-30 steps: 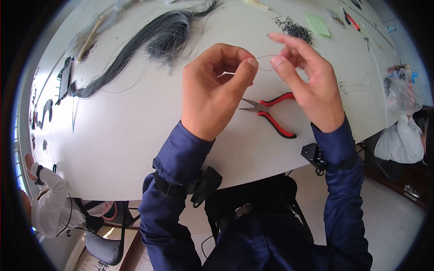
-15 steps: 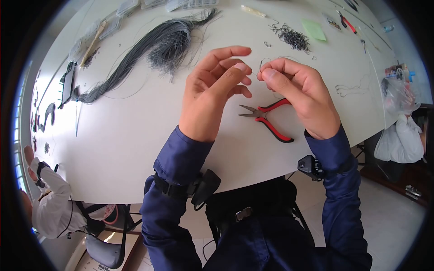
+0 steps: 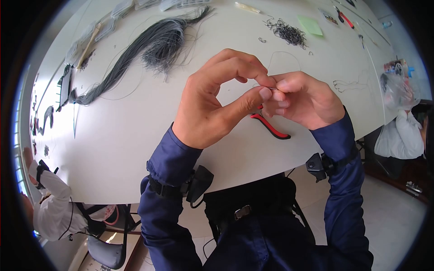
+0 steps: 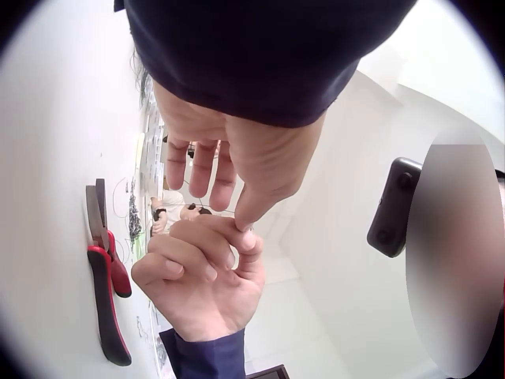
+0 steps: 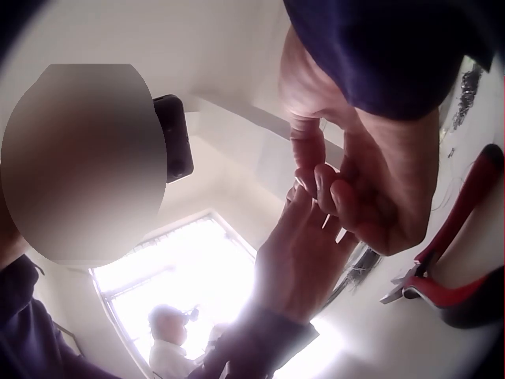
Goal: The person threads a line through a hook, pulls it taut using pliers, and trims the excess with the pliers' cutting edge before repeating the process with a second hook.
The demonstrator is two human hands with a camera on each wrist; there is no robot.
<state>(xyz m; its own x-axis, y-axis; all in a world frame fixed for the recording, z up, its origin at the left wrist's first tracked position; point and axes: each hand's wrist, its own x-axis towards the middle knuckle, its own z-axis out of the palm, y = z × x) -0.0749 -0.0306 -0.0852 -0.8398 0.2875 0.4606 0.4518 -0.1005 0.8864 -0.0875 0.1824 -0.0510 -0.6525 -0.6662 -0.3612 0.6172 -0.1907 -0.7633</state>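
Observation:
Both hands meet above the white table (image 3: 135, 135). My left hand (image 3: 267, 88) pinches a thin dark strand (image 3: 282, 53) between thumb and forefinger. My right hand (image 3: 279, 91) pinches the same strand right against the left fingertips, its other fingers curled. The strand loops up behind the hands. Red-handled pliers (image 3: 271, 128) lie on the table under the hands, partly hidden. In the left wrist view the left thumb (image 4: 246, 217) touches the right hand (image 4: 201, 276), with the pliers (image 4: 106, 292) at the left. The right wrist view shows the right hand (image 5: 371, 197), left hand (image 5: 300, 260) and pliers (image 5: 458, 268).
A long grey fibre bundle (image 3: 149, 45) lies at the back left. A pile of small dark hooks (image 3: 287, 31), a green note (image 3: 311, 25) and second pliers (image 3: 340, 16) lie at the back right. A plastic bag (image 3: 395, 86) sits by the right edge. Other people sit at left (image 3: 49, 203) and right (image 3: 398, 135).
The hands have come together and lower: the right hand's spread fingers curled in, and the left thumb and forefinger closed to meet the right fingertips on the strand.

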